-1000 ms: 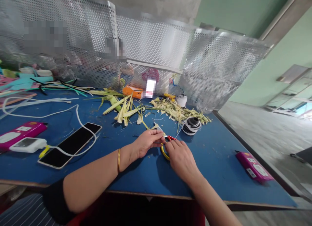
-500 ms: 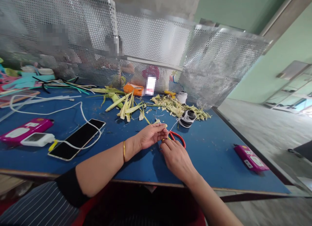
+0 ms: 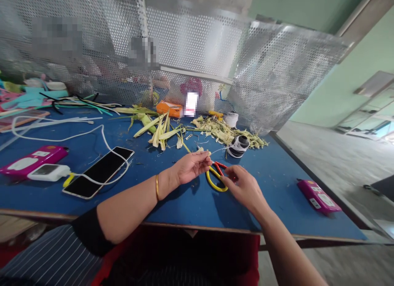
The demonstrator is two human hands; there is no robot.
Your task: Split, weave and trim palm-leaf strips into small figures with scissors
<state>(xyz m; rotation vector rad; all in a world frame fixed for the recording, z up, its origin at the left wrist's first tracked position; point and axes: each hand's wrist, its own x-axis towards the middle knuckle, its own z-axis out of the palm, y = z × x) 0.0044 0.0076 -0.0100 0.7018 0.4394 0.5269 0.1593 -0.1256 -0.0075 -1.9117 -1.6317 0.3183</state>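
Note:
My left hand (image 3: 193, 167) is closed in a pinch, palm turned up, holding a small pale piece like corn husk (image 3: 209, 153) at its fingertips. From there a white thread (image 3: 222, 149) runs to a black-and-white thread spool (image 3: 238, 147) standing beyond the hands. Just right of the left hand, a pair of scissors (image 3: 217, 186) with one yellow and one red handle lies on the blue table (image 3: 191, 214). My right hand (image 3: 246, 189) has its fingers curled round the red handle, hiding part of it; the blades are mostly hidden behind the left hand.
Corn husks (image 3: 160, 134) and shredded plant bits (image 3: 224, 132) lie behind the hands, near an orange packet (image 3: 169, 109). A phone (image 3: 100, 173), white cable (image 3: 103, 144) and magenta case (image 3: 33, 160) sit left; another magenta case (image 3: 319, 197) lies right. A perforated metal screen (image 3: 197, 43) borders the back.
My right hand has moved right, away from the left fingertips, onto the scissors' red handle, uncovering the yellow one. The thread to the spool now runs straighter. My left hand keeps its pinch.

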